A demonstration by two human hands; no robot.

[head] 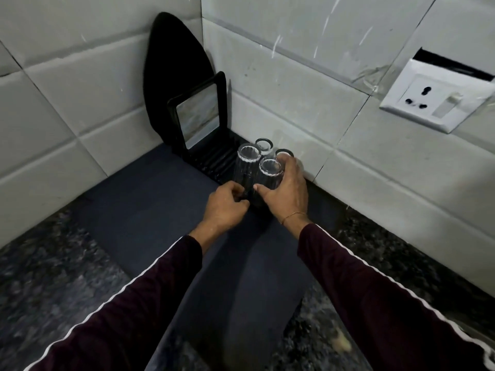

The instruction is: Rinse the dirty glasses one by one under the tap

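Gripping two glasses (257, 170) near the wall (321, 124), both hands (286, 194) crowd the corner.

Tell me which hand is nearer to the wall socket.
Right. The right hand grips a glass on the side toward the wall socket, below and left of it. The left hand is further left, holding the neighbouring glass.

Corner of a kitchen counter. Walls (308, 84) tiled in large pale glossy tiles, dark grout, streaked with reflections. Counter (34, 277) of dark speckled stone; a dark mat (150, 218) lies over it into the corner. White socket plate (435, 99) with a switch on the right-hand wall. Black oval board (174, 65) and small framed mirror (198, 117) lean in the corner. Light dim.
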